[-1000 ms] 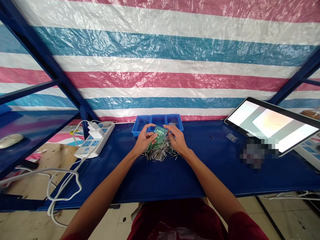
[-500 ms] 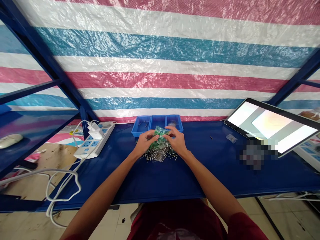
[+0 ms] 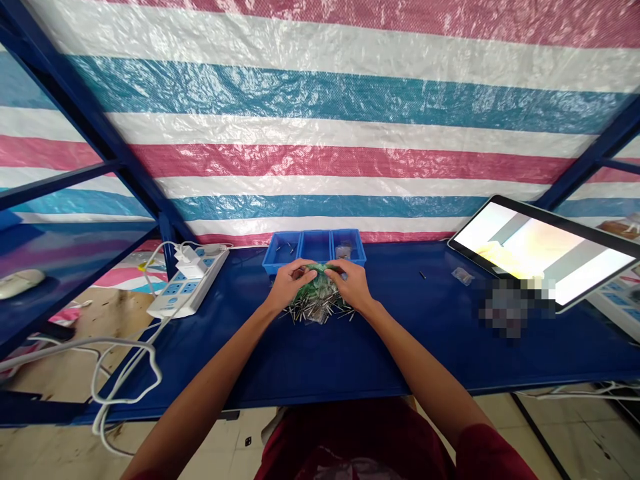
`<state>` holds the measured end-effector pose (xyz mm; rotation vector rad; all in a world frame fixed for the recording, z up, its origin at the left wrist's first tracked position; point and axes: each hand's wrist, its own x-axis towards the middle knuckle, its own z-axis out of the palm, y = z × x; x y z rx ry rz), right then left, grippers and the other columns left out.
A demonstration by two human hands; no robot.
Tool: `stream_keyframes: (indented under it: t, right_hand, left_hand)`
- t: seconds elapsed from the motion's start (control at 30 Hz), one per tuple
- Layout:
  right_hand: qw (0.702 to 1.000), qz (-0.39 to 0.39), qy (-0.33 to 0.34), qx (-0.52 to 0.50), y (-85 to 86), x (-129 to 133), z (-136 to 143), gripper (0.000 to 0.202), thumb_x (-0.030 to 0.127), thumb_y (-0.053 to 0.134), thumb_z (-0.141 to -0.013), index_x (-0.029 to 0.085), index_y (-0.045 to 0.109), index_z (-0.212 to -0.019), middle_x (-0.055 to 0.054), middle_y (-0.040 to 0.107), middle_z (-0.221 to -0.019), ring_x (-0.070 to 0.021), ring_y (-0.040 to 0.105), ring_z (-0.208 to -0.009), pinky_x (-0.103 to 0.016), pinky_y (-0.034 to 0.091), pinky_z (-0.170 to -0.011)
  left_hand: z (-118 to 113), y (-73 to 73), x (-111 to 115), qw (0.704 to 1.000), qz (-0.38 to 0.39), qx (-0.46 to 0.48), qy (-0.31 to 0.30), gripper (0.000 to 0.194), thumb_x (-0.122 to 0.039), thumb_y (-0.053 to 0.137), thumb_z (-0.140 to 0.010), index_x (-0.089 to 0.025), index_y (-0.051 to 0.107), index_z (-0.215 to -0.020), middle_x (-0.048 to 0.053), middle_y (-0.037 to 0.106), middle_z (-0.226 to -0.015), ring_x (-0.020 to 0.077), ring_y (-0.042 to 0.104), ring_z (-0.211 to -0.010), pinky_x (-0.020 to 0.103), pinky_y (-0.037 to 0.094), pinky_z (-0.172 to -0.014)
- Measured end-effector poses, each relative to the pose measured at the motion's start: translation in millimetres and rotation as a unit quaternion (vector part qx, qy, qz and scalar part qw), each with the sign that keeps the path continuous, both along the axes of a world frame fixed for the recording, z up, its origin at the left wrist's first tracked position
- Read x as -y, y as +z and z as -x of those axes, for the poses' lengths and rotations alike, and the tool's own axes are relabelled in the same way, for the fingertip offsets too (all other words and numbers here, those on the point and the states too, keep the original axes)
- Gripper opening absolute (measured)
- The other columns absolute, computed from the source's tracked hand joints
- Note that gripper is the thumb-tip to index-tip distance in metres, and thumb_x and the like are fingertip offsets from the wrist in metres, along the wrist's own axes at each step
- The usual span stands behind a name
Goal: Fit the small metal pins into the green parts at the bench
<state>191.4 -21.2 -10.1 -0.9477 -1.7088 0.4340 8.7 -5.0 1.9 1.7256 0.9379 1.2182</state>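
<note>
A crumpled green plastic bag (image 3: 316,283) is pinched between my two hands, just in front of the blue tray. My left hand (image 3: 291,285) grips its left side between thumb and fingers. On its right side, my right hand (image 3: 351,283) holds it the same way. Below the bag, a loose pile of thin metal pins (image 3: 315,309) spreads on the blue table, with some clear plastic among them. The blue tray (image 3: 269,265) has three compartments; a few small pieces lie in the left one and a small clear bag (image 3: 343,251) in the right one.
A white power strip (image 3: 187,287) with plugs and cables lies at the left. On the right are a tablet screen (image 3: 540,250), a small clear bag (image 3: 463,276), a short dark pin (image 3: 423,275) and a blurred patch. A mouse (image 3: 21,283) rests on the left shelf.
The top of the green bag, which stood up between my hands, is now lower and folded down. Both hands stay in nearly the same place. The picture on the tablet screen differs.
</note>
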Motion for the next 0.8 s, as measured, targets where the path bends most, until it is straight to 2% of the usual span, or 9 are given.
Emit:
stream_keyframes:
  t: [0.1, 0.2, 0.27, 0.33, 0.4, 0.5, 0.63, 0.73, 0.8]
  right_hand:
    - [0.998, 0.053, 0.028, -0.029, 1.2, 3.2, 1.3, 0.028, 0.036, 0.055, -0.088, 0.021, 0.060, -0.111, 0.002, 0.063, -0.064, -0.0151, 0.060, -0.054, -0.027, 0.051, -0.059]
    - [0.996, 0.067, 0.049, -0.012, 1.2, 5.0, 0.8, 0.031, 0.033, 0.044, -0.093, 0.022, 0.056, -0.119, 0.003, 0.059, -0.057, -0.0151, 0.059, -0.052, -0.027, 0.051, -0.060]
    - [0.998, 0.048, 0.048, 0.010, 0.6, 4.8, -0.5, 0.034, 0.027, 0.037, -0.095, 0.023, 0.056, -0.122, -0.001, 0.064, -0.069, -0.0155, 0.062, -0.060, -0.029, 0.053, -0.066]
    - [0.998, 0.011, 0.052, 0.035, -0.3, 3.5, -1.8, 0.038, 0.020, 0.035, -0.092, 0.023, 0.057, -0.122, -0.005, 0.067, -0.093, -0.0170, 0.064, -0.076, -0.032, 0.053, -0.073]
    - [0.996, -0.025, 0.056, 0.059, -1.4, 1.8, -2.3, 0.040, 0.016, 0.036, -0.088, 0.023, 0.059, -0.120, -0.009, 0.060, -0.116, -0.0190, 0.062, -0.093, -0.034, 0.053, -0.077]
    - [0.996, -0.049, 0.041, 0.063, -2.6, -0.3, -1.5, 0.032, 0.017, 0.042, -0.087, 0.021, 0.064, -0.109, -0.011, 0.054, -0.126, -0.0200, 0.059, -0.101, -0.033, 0.053, -0.079]
    - [0.999, -0.025, 0.016, 0.024, -2.7, -1.5, 0.0, 0.020, 0.028, 0.049, -0.089, 0.018, 0.066, -0.093, -0.009, 0.066, -0.099, -0.0187, 0.063, -0.086, -0.029, 0.053, -0.073]
    - [1.000, 0.024, -0.016, 0.005, -2.7, -1.9, 0.6, 0.022, 0.035, 0.052, -0.089, 0.018, 0.066, -0.091, -0.003, 0.066, -0.073, -0.0165, 0.062, -0.064, -0.028, 0.052, -0.064]
    - [0.999, 0.041, -0.023, -0.014, -2.4, -1.6, 1.1, 0.023, 0.037, 0.053, -0.087, 0.019, 0.066, -0.094, -0.001, 0.064, -0.069, -0.0160, 0.060, -0.058, -0.028, 0.051, -0.061]
  left_hand:
    - [-2.3, 1.0, 1.6, 1.000, -0.016, -0.013, 0.021, 0.032, -0.047, 0.069, -0.075, -0.016, 0.067, -0.082, 0.004, 0.064, -0.082, 0.0149, 0.058, -0.069, 0.026, 0.046, -0.063]
    - [-3.8, 1.4, 3.3, 0.999, 0.042, -0.013, -0.007, 0.033, -0.048, 0.064, -0.079, -0.016, 0.062, -0.087, 0.000, 0.061, -0.064, 0.0141, 0.057, -0.056, 0.026, 0.045, -0.057]
    - [-3.7, 2.1, 4.2, 0.997, 0.080, 0.004, -0.015, 0.037, -0.048, 0.065, -0.078, -0.017, 0.058, -0.096, -0.004, 0.055, -0.053, 0.0124, 0.052, -0.046, 0.024, 0.043, -0.050]
    - [-2.8, 3.7, 4.7, 0.994, 0.102, 0.041, -0.014, 0.043, -0.047, 0.068, -0.077, -0.019, 0.054, -0.106, -0.007, 0.052, -0.049, 0.0106, 0.048, -0.042, 0.022, 0.039, -0.047]
    - [-1.6, 5.5, 4.5, 0.988, 0.127, 0.077, -0.030, 0.048, -0.044, 0.070, -0.076, -0.021, 0.051, -0.113, -0.008, 0.049, -0.049, 0.0091, 0.045, -0.040, 0.020, 0.037, -0.045]
    - [-0.9, 6.3, 2.9, 0.980, 0.157, 0.100, -0.067, 0.042, -0.047, 0.069, -0.077, -0.020, 0.055, -0.106, -0.008, 0.046, -0.049, 0.0076, 0.041, -0.040, 0.019, 0.034, -0.044]
    - [-0.5, 3.3, -0.5, 0.991, 0.102, 0.082, -0.040, 0.046, -0.060, 0.052, -0.085, -0.015, 0.061, -0.077, -0.004, 0.038, -0.050, 0.0094, 0.040, -0.046, 0.023, 0.038, -0.048]
    - [0.8, 1.5, -1.8, 1.000, 0.000, 0.003, 0.021, 0.048, -0.059, 0.057, -0.081, -0.016, 0.058, -0.061, 0.002, 0.050, -0.064, 0.0133, 0.049, -0.062, 0.026, 0.043, -0.058]
    - [1.3, 0.5, -1.5, 0.998, -0.029, -0.044, 0.036, 0.041, -0.054, 0.065, -0.076, -0.016, 0.061, -0.063, 0.004, 0.058, -0.078, 0.0160, 0.054, -0.073, 0.028, 0.045, -0.064]
